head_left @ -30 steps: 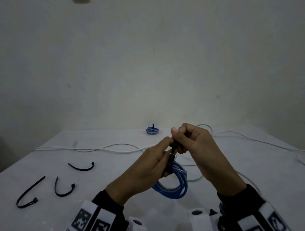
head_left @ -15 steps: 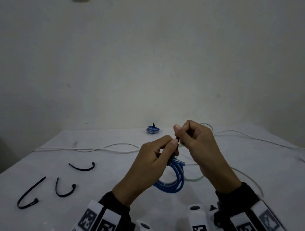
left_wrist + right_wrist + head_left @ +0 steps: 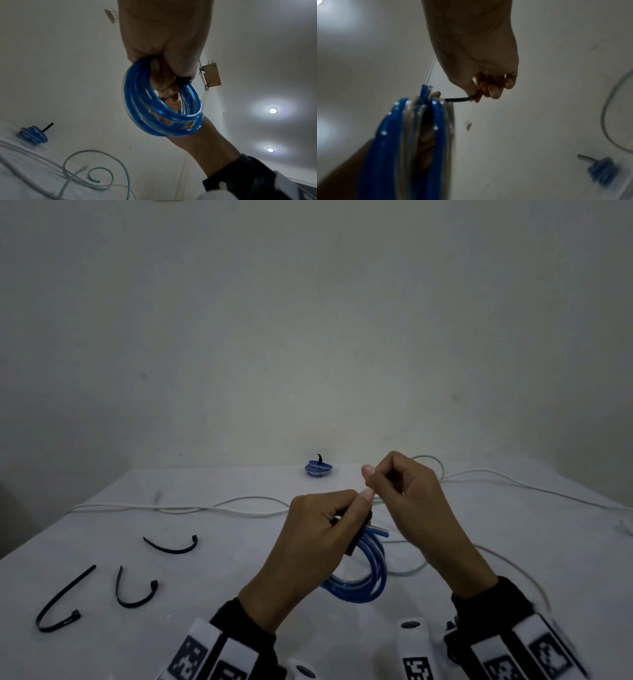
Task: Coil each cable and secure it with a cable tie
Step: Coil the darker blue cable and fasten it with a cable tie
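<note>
My left hand [image 3: 329, 518] grips a coil of blue cable [image 3: 363, 580] above the table; the coil [image 3: 161, 108] hangs round its curled fingers in the left wrist view. A black cable tie [image 3: 458, 99] runs from the top of the coil [image 3: 412, 135] to my right hand [image 3: 479, 89], which pinches its tail between thumb and fingers. In the head view the right hand [image 3: 394, 484] sits just above and right of the left, and the tie is mostly hidden there.
A tied blue coil [image 3: 318, 468] lies at the table's far edge. Three loose black cable ties [image 3: 171, 546] [image 3: 135, 590] [image 3: 60, 607] lie at left. White cables [image 3: 219, 506] and a pale green one [image 3: 96, 166] trail across the table [image 3: 102, 645].
My right hand has drawn up and to the right, away from the left hand, pulling the tie's tail. The coil has risen slightly with the left hand.
</note>
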